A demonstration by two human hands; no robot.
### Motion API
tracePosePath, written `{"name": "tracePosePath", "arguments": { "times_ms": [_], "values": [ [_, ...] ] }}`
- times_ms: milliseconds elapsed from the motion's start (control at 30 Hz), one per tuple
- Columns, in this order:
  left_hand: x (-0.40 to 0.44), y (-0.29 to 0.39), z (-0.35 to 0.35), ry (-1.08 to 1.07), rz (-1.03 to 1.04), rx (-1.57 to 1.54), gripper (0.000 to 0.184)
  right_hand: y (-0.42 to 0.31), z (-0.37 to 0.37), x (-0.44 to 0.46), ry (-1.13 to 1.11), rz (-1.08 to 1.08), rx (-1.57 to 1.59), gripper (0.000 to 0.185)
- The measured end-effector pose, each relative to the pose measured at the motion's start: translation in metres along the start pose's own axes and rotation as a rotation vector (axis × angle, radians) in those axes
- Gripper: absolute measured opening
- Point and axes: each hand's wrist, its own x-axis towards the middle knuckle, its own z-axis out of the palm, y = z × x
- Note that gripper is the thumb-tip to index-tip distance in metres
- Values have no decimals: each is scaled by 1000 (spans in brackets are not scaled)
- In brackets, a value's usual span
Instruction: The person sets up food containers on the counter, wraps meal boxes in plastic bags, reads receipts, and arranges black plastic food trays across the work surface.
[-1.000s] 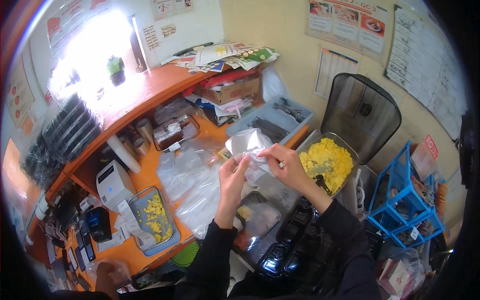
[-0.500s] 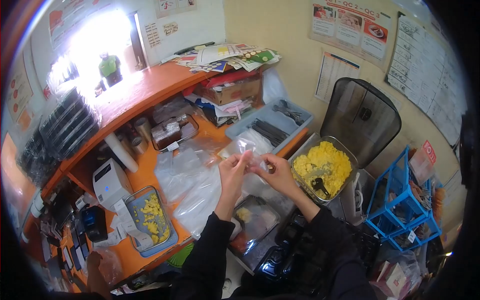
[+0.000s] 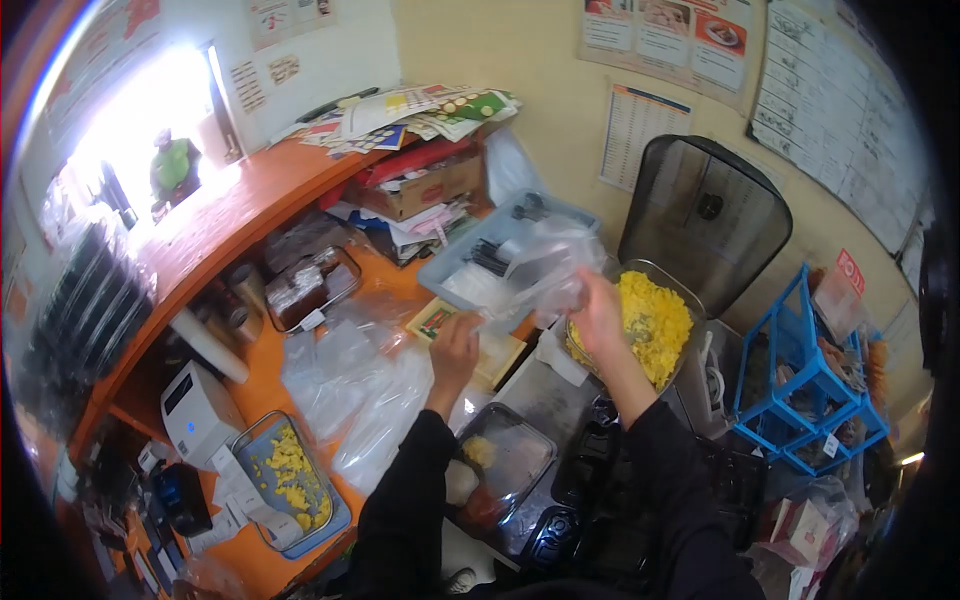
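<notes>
A clear plastic bag (image 3: 550,265) is stretched between my two hands, over the blue cutlery tray (image 3: 450,262). My right hand (image 3: 600,312) is closed on the bag, just left of the glass container of yellow food (image 3: 655,325). Fingers pinched at the bag's left end, my left hand (image 3: 456,348) is over the orange counter beside a yellow-framed box (image 3: 497,355). Flat plastic bags (image 3: 385,410) lie below and left of my left hand. A lidded container (image 3: 508,455) with food sits between my forearms.
Black trays (image 3: 590,480) are under my right forearm. A blue wire rack (image 3: 800,390) stands at the right, near an upright dark mesh cover (image 3: 705,220). On the left are a white printer (image 3: 200,410) and a tray with yellow pieces (image 3: 290,480). A person (image 3: 175,165) is outside the window.
My hands have moved apart and the bag is now spread between them, with my right hand higher. The view has shifted, and the other person's hand at lower left is out of sight.
</notes>
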Motion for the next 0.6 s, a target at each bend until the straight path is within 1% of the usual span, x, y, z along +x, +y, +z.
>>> {"name": "tracePosePath", "arguments": {
  "times_ms": [33, 100, 133, 167, 233, 300, 333, 367, 400, 433, 467, 533, 567, 600],
  "values": [
    [2, -14, 8, 8, 11, 52, 28, -9, -18, 6, 62, -18, 16, 18],
    [5, -57, 35, -46, -46, 147, 26, -32, -49, -5, 65, -47, 65, 19],
    [9, -68, 45, -73, -68, 185, 26, -43, -66, -15, 72, -71, 88, 20],
    [19, -68, 50, -129, -94, 224, 30, -53, -84, -23, 59, -60, 78, 20],
    [41, -67, 65, -254, -120, 285, 44, -78, -123, -49, 58, -54, 62, 21],
    [35, -116, 98, -716, -127, 373, 68, -102, -147, -81, 57, -91, -13, 19],
    [45, -111, 96, -793, -204, 236, 80, -114, -160, -93, 55, -87, -56, 19],
    [34, -139, 138, -632, -143, 32, 78, -141, -210, -153, 175, -126, -79, 18],
    [55, -59, 106, -625, -227, 308, 71, -153, -226, -185, 256, -161, -96, 17],
    [68, -22, 102, -634, -239, 380, 61, -165, -240, -215, 323, -186, -117, 16],
    [77, -9, 101, -620, -106, 331, 55, -178, -255, -243, 370, -202, -146, 15],
    [96, 53, 92, -458, 60, 246, 45, -205, -298, -299, 509, -435, -266, 15],
    [105, 79, 84, -409, 154, 150, 40, -212, -317, -323, 559, -543, -325, 16],
    [110, 118, 76, -360, 242, 57, 36, -227, -334, -352, 630, -639, -313, 20]
  ]
}}
